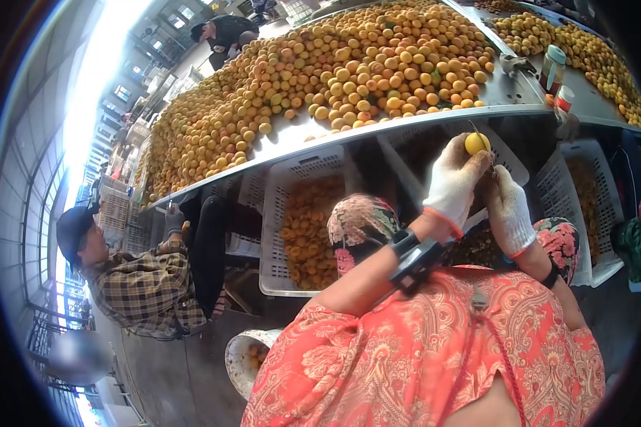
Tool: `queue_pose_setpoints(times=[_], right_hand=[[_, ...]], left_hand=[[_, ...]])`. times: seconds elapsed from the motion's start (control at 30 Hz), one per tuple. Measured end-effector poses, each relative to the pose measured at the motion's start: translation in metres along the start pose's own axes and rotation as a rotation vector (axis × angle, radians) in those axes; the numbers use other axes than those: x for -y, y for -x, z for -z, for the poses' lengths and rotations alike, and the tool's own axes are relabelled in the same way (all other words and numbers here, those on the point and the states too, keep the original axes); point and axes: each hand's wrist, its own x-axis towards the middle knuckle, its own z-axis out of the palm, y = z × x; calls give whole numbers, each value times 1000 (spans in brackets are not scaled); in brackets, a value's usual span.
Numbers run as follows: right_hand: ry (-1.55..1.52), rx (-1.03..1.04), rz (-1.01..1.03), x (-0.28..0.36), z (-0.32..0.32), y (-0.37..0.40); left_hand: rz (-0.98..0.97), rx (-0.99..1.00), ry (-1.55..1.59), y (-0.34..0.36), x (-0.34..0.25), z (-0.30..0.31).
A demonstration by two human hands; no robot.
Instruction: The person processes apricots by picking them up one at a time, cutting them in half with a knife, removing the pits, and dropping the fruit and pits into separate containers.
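My left hand [452, 178], in a white knit glove with an orange cuff, is closed on a yellow apricot [477, 144] held up between thumb and fingers. Close beside it, my right hand [509, 212], also in a white glove, is closed around a small knife [472, 127]. Its thin dark blade shows at the apricot's upper edge; most of the handle is hidden by my fingers. Both hands are above my lap, just short of the metal table [377, 129], which bears a large heap of apricots [398, 64].
A white crate [269, 263] of opened apricots stands left of my knees, another crate [605, 267] to the right. Beside me is a white bucket [236, 363]. A person in a checked shirt [146, 292] sits at left. A jar [552, 70] stands on the table.
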Motion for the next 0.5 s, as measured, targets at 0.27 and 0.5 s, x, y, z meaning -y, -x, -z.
queue_pose_setpoints(times=[0.27,0.5], right_hand=[[-127,9,-79,-1,-4,0],[69,10,26,-7,-28,-9]], left_hand=[[102,-94,-245,4,-14,-1],[77,-175,19,5,-1,12]])
